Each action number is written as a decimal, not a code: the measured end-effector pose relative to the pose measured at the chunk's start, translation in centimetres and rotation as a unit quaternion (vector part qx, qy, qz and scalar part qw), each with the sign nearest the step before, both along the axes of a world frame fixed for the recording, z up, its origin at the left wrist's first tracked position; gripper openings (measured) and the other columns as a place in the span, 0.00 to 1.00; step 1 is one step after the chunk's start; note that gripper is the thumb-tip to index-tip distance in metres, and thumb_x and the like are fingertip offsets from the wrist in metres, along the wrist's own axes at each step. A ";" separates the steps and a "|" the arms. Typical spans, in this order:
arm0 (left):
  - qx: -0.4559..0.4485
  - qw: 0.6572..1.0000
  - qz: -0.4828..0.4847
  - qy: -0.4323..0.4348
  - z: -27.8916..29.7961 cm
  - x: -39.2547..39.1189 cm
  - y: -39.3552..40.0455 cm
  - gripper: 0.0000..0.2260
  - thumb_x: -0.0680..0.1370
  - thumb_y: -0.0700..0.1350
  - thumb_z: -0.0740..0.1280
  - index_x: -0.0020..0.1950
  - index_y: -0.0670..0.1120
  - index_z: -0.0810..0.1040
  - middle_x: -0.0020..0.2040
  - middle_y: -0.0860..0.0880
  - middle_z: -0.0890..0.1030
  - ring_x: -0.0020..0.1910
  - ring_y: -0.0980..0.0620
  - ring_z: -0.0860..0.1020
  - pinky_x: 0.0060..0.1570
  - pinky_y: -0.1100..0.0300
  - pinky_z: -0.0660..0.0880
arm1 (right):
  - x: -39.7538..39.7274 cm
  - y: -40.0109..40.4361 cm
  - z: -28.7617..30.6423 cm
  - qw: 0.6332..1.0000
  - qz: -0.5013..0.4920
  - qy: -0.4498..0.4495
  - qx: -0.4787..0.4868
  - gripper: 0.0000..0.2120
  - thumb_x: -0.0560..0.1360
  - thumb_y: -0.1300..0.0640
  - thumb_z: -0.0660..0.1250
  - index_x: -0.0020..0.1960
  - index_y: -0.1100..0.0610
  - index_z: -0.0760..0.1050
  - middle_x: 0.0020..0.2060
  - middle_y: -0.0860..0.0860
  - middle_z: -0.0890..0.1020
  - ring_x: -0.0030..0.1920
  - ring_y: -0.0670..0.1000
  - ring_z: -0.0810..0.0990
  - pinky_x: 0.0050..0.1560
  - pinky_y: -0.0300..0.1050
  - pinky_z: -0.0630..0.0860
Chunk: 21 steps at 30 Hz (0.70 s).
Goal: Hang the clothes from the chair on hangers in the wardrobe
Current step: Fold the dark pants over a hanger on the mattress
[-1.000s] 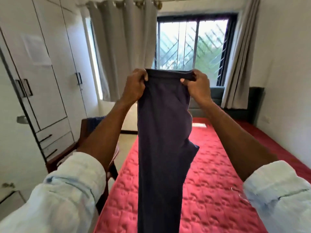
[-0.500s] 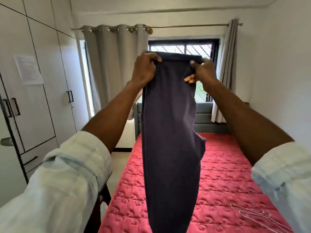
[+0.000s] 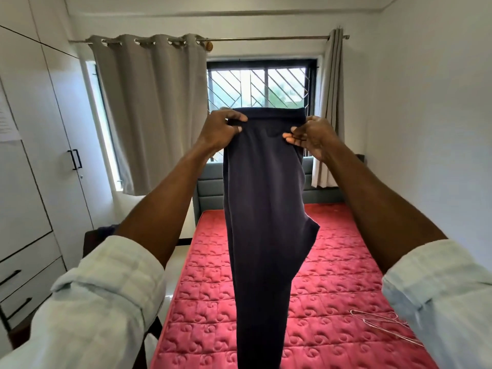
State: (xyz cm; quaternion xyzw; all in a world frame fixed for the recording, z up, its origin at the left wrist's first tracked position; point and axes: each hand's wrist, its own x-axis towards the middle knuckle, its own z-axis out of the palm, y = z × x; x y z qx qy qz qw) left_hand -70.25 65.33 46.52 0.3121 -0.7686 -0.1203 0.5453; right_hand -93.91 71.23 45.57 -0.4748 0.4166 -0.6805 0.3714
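Sleeves, pale, rolled: left (image 3: 106, 296) at 8 o'clock, right (image 3: 442, 296) at 4 o'clock, both forearms raised toward centre. Hangers (image 3: 383, 324), wire, lying on the mattress (image 3: 332, 262) at 4 o'clock, partly hidden by the right sleeve. Trousers (image 3: 266, 209), dark navy, held up at centre; waistband at the top between the hands, legs together hanging straight down over the red quilted mattress and running out of view at 6 o'clock. Left hand (image 3: 217, 130), at the waistband's 9 o'clock end, fingers curled over the band, gripping it. Right hand (image 3: 311, 135), at the 3 o'clock end, fingertips pinching the cloth just under the band. Chair (image 3: 91, 239), dark wood, at 8 o'clock, mostly hidden behind the left arm; a dark garment lies on it. Wardrobe (image 3: 34, 166), white, doors shut, along 9 o'clock. Headboard (image 3: 209, 187), grey, behind the trousers. Window (image 3: 262, 86), barred, at 12 o'clock, its lower part blocked by the trousers; curtains (image 3: 151, 110) on either side.
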 end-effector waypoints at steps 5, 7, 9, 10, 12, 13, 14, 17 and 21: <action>0.066 0.998 0.017 -0.018 -1.1 -3.8 0.4 0.15 0.72 0.31 0.65 0.47 0.48 0.85 0.43 0.54 0.80 0.42 0.57 0.76 0.40 0.68 0.72 | -2.7 -0.3 -1.4 0.997 -0.042 0.045 0.055 0.17 0.79 0.71 0.58 0.66 0.59 0.67 0.48 0.57 0.80 0.31 0.52 0.84 0.30 0.43 0.81; 0.108 0.994 0.002 -0.031 -1.2 -6.0 0.9 0.15 0.72 0.30 0.64 0.45 0.47 0.85 0.43 0.50 0.82 0.43 0.56 0.76 0.42 0.68 0.73 | -4.5 0.1 -2.3 0.996 -0.050 0.050 0.062 0.15 0.81 0.69 0.55 0.64 0.56 0.68 0.43 0.53 0.79 0.31 0.54 0.83 0.28 0.43 0.80; 0.150 0.988 -0.007 -0.033 -1.2 -8.3 1.7 0.15 0.72 0.29 0.64 0.45 0.45 0.86 0.46 0.47 0.83 0.44 0.56 0.76 0.41 0.69 0.73 | -6.6 -0.1 -3.7 0.996 -0.055 0.024 0.062 0.16 0.81 0.68 0.53 0.66 0.57 0.67 0.41 0.51 0.78 0.34 0.56 0.83 0.32 0.46 0.82; 0.167 0.985 -0.009 -0.034 -1.3 -10.1 2.2 0.14 0.71 0.29 0.64 0.46 0.43 0.86 0.46 0.46 0.84 0.44 0.56 0.76 0.39 0.69 0.72 | -8.2 -0.3 -4.4 0.997 -0.052 0.009 0.061 0.16 0.81 0.67 0.54 0.67 0.58 0.66 0.42 0.52 0.78 0.34 0.56 0.82 0.36 0.48 0.83; 0.191 0.980 -0.025 -0.040 -1.5 -13.4 3.0 0.13 0.70 0.29 0.66 0.45 0.41 0.86 0.45 0.44 0.84 0.43 0.53 0.76 0.37 0.66 0.74 | -11.6 -0.5 -5.6 0.997 -0.053 -0.011 0.059 0.16 0.81 0.66 0.56 0.68 0.61 0.65 0.43 0.53 0.79 0.33 0.55 0.82 0.41 0.49 0.83; 0.203 0.977 -0.037 -0.047 -1.6 -15.0 3.4 0.12 0.70 0.29 0.66 0.45 0.40 0.86 0.44 0.43 0.83 0.42 0.52 0.77 0.39 0.62 0.76 | -13.5 -0.6 -6.2 0.997 -0.057 -0.018 0.058 0.16 0.81 0.66 0.58 0.69 0.63 0.64 0.43 0.54 0.79 0.32 0.54 0.82 0.40 0.48 0.83; 0.211 0.974 -0.051 -0.059 -1.8 -16.5 3.8 0.11 0.70 0.29 0.66 0.45 0.40 0.85 0.42 0.43 0.83 0.42 0.51 0.77 0.40 0.60 0.77 | -15.1 -0.5 -6.5 0.996 -0.062 -0.023 0.059 0.17 0.81 0.66 0.58 0.69 0.63 0.65 0.43 0.55 0.80 0.31 0.54 0.82 0.38 0.47 0.83; 0.223 0.966 -0.095 -0.087 -2.1 -22.0 5.1 0.12 0.70 0.29 0.65 0.47 0.37 0.85 0.34 0.47 0.81 0.38 0.53 0.77 0.36 0.62 0.77 | -20.9 0.3 -6.6 0.995 -0.074 -0.018 0.061 0.17 0.80 0.65 0.61 0.68 0.63 0.67 0.45 0.57 0.82 0.28 0.51 0.81 0.32 0.43 0.81; 0.202 0.965 -0.148 -0.083 -1.8 -27.0 6.2 0.11 0.70 0.32 0.65 0.42 0.42 0.85 0.35 0.45 0.79 0.36 0.55 0.76 0.37 0.62 0.74 | -26.0 1.4 -3.4 0.994 -0.097 0.038 0.027 0.08 0.80 0.66 0.62 0.59 0.62 0.72 0.38 0.55 0.81 0.25 0.48 0.78 0.27 0.39 0.77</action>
